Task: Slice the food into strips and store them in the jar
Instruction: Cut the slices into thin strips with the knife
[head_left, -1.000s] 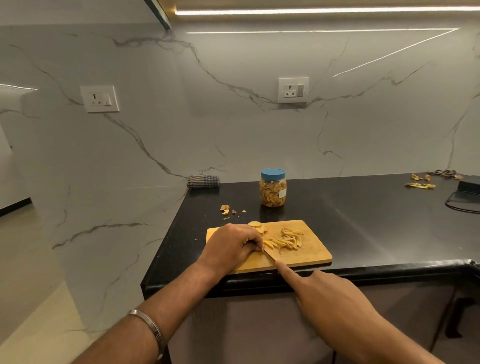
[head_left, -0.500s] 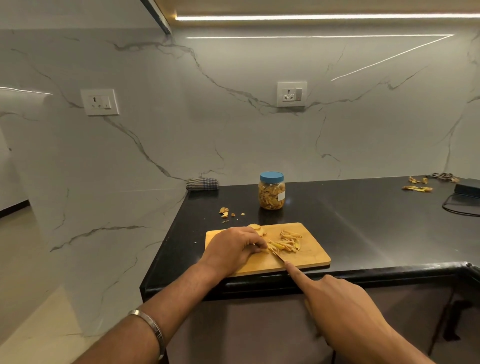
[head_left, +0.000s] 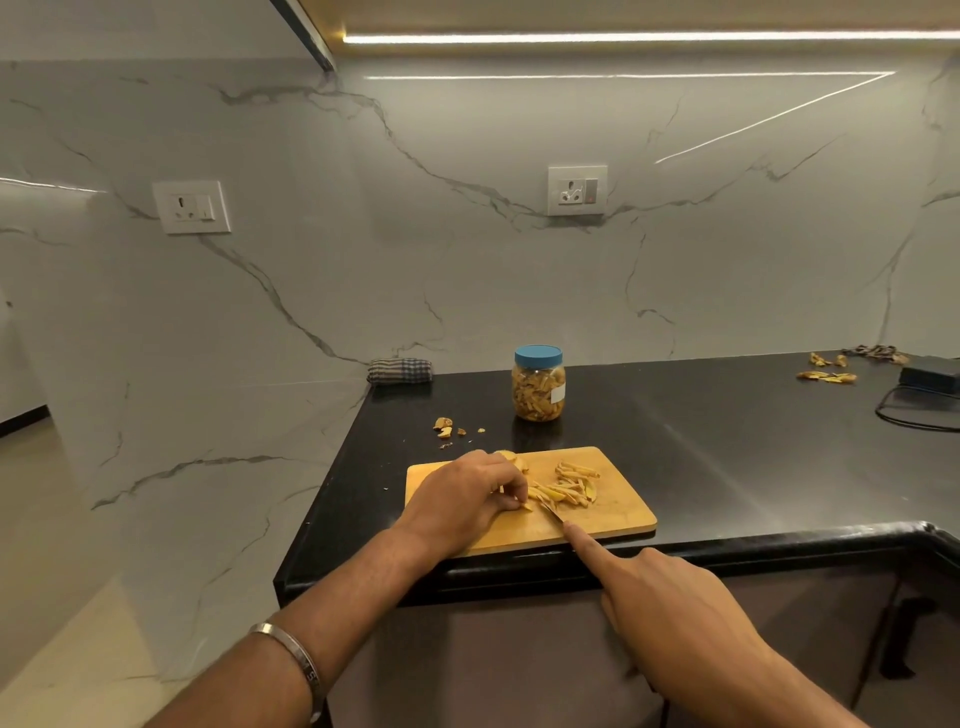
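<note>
Curled down on the cutting board, my left hand pins a piece of the food under its fingertips, pinching it at the cut edge. My right hand has its grip closed around the handle of a knife, forefinger stretched straight along the back of the blade; the handle itself is hidden under my palm. The blade tip sits just beside my left fingertips, at the edge of the piece.

At three o'clock from that left grip, a loose heap of cut strips lies on the board, touching the blade's far side. The board rests on the black table, near its front edge.

At twelve o'clock from the board, well apart from it, stands the jar, upright, blue lid on, with strips showing through its clear wall. At eleven o'clock lie a few small scraps on the table, and beyond them a folded checked cloth against the wall. Far off at two o'clock are more peelings and a dark box with a cable. A metal bangle circles my left wrist.
</note>
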